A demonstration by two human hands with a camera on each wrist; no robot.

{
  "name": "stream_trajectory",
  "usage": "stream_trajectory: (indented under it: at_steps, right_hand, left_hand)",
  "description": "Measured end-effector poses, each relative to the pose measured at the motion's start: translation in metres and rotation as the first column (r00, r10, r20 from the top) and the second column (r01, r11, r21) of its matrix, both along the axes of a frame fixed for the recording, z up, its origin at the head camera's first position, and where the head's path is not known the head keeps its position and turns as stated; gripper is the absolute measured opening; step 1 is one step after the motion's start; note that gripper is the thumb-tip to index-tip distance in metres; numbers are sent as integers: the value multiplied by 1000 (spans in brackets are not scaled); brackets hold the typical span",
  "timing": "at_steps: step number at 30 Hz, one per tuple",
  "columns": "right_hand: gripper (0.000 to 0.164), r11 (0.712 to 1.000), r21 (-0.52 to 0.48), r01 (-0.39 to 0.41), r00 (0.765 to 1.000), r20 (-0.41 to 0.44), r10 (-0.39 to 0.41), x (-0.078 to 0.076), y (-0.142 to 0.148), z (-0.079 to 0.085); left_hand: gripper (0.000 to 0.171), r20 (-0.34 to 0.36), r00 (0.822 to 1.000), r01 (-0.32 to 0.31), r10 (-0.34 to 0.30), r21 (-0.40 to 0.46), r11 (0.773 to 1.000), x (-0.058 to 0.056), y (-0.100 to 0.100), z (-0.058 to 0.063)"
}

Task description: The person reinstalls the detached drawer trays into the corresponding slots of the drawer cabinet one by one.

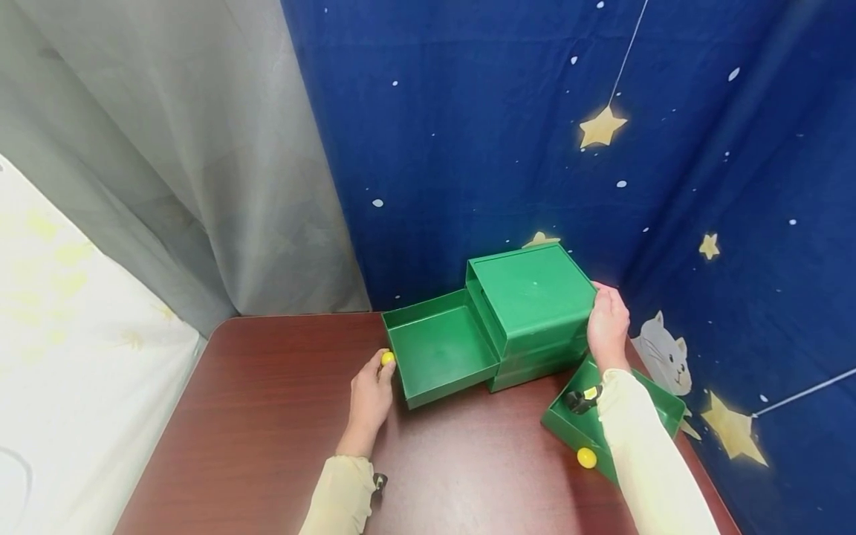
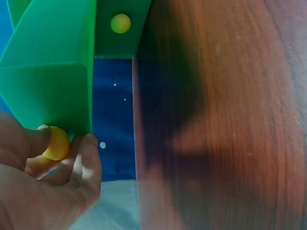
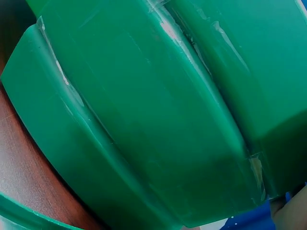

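Observation:
A green plastic drawer cabinet [image 1: 535, 290] stands at the back of the table, with a green drawer [image 1: 441, 345] pulled well out of its left side. My left hand [image 1: 371, 394] pinches the round yellow knob [image 2: 58, 143] on that drawer's front between thumb and fingers. At the cabinet's right end, my right hand [image 1: 608, 323] grips the upper edge, its fingertips hidden behind the corner. In the right wrist view the cabinet's ridged green side [image 3: 144, 120] fills most of the picture, with strips of clear tape along its seams.
A separate green drawer [image 1: 565, 423] with a yellow knob [image 1: 586, 458] lies under my right forearm. Another yellow knob [image 2: 121, 23] shows on a green front in the left wrist view. A blue star-patterned curtain [image 1: 435, 148] hangs close behind the brown table [image 1: 267, 416].

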State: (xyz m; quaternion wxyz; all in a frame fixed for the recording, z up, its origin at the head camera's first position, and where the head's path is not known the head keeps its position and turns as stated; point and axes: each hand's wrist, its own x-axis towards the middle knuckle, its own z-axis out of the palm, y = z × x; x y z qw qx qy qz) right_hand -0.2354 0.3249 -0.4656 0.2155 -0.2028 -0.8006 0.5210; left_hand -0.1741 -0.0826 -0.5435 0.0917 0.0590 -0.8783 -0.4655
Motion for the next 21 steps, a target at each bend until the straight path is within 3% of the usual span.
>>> stream_trajectory:
  at_steps: [21]
  right_hand:
    - [50, 1000, 23, 7, 1000, -17, -6, 0, 0, -2]
  left_hand:
    - [39, 31, 999, 23, -23, 12, 1000, -8, 21, -7]
